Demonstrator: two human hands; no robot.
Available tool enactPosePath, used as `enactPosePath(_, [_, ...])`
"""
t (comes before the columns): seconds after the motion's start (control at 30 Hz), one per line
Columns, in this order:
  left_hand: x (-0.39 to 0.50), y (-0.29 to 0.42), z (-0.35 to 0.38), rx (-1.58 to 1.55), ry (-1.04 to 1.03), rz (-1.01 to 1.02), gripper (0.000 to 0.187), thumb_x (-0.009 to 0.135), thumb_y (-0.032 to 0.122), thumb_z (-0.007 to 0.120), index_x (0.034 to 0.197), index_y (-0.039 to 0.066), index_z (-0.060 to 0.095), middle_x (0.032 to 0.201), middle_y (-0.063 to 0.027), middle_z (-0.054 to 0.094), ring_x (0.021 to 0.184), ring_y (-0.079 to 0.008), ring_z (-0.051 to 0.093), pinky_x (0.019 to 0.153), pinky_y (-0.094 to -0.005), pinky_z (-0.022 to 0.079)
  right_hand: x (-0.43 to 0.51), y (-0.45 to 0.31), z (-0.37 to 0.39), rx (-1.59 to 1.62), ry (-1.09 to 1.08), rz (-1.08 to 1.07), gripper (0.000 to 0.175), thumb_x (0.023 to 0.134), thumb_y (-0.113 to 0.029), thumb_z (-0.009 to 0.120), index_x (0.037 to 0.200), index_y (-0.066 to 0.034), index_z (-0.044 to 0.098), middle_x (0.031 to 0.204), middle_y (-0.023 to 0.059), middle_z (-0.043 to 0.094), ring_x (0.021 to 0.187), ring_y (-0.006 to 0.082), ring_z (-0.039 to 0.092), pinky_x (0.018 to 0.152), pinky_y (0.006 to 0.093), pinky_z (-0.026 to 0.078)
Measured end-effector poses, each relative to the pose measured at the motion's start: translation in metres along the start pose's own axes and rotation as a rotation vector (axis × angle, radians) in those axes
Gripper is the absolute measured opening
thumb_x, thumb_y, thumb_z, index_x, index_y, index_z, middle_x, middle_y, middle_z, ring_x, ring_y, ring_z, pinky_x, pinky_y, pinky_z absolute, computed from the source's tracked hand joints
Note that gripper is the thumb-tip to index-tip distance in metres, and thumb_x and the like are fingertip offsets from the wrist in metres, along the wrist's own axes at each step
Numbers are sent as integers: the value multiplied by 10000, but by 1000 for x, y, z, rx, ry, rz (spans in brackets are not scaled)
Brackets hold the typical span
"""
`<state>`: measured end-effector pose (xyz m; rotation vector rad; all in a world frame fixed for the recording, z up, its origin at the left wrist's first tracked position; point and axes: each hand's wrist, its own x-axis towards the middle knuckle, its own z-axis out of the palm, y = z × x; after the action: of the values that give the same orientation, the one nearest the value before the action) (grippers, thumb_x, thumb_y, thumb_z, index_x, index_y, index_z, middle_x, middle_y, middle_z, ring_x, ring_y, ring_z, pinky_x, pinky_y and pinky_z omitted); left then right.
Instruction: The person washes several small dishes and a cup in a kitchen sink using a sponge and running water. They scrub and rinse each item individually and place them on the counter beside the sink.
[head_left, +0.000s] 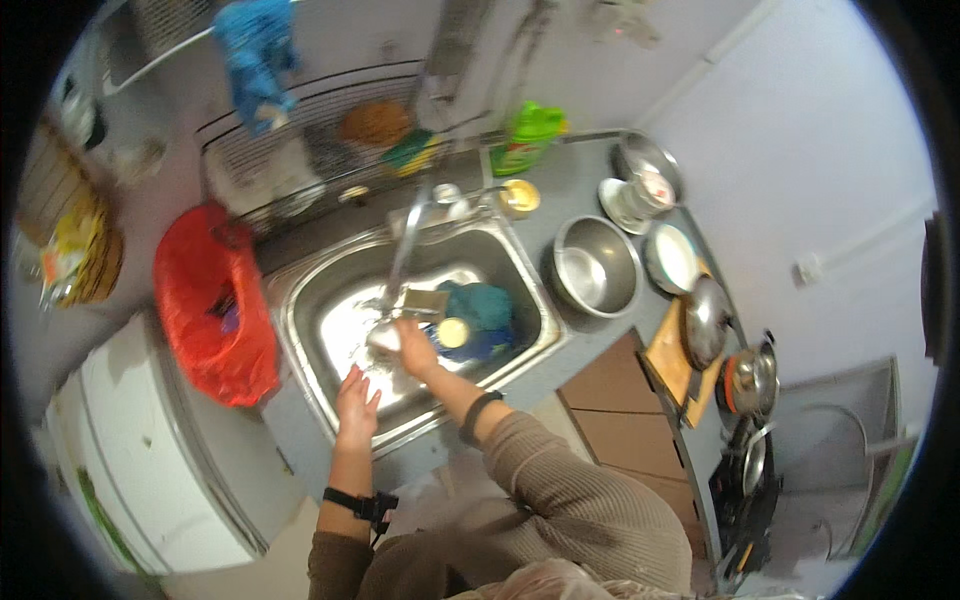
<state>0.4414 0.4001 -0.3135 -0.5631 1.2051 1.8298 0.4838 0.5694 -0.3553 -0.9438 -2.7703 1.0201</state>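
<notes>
Inside the stainless-steel sink (304, 382), my right hand (416, 351) grips a small white object (385, 337), perhaps a cup or bowl; blur hides its exact shape. The object is beneath the metal faucet (409, 240), close to where water seems to fall. My left hand (358, 405) is over the sink's near left side, fingers apart and holding nothing. Right of my right hand lie a teal cloth (480, 304), a dark blue item (484, 345) and a round pale-yellow piece (453, 332). A flat brownish item (421, 301) lies behind the hand.
Left of the sink hangs a red plastic bag (202, 330). To the right stand a steel pot (596, 266), a white bowl (671, 259) and a cutting board (664, 360) bearing a pot lid (706, 319). Behind are a wire rack (315, 97) and a green bottle (529, 142).
</notes>
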Motion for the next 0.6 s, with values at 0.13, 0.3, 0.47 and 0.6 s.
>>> enactPosePath(0.13, [-11, -2, 18, 50, -8, 6, 418, 920, 126, 434, 1336, 107, 397, 1414, -76, 321, 1303, -227, 301, 974, -429, 338, -13, -4, -49, -105, -100, -4, 455, 800, -58, 515, 1233, -141, 401, 1117, 218, 455, 1025, 397, 507, 852, 449, 436])
enactPosePath(0.3, [-22, -9, 27, 46, -11, -3, 431, 919, 170, 463, 1339, 111, 389, 1412, -75, 329, 1308, -227, 291, 1003, -457, 296, -39, 14, -127, -457, -15, -73, 451, 795, -148, 554, 1224, -167, 413, 1083, 178, 477, 1026, 371, 522, 800, 443, 483])
enactPosePath(0.47, [-23, -32, 36, 60, 4, -8, 427, 920, 170, 462, 1339, 135, 390, 1405, -61, 340, 1309, -231, 292, 1004, -462, 293, -60, 43, -200, -172, -153, 58, 511, 771, -102, 583, 1243, -170, 400, 1127, 178, 463, 1027, 371, 521, 803, 449, 477])
enactPosePath(0.6, [-24, -50, 51, 86, 79, -18, 414, 919, 162, 460, 1329, 160, 406, 1399, -46, 349, 1277, -218, 333, 992, -455, 306, -63, 87, -265, -381, 96, -65, 489, 749, -116, 607, 1206, -147, 437, 1069, 165, 496, 943, 347, 547, 777, 427, 481])
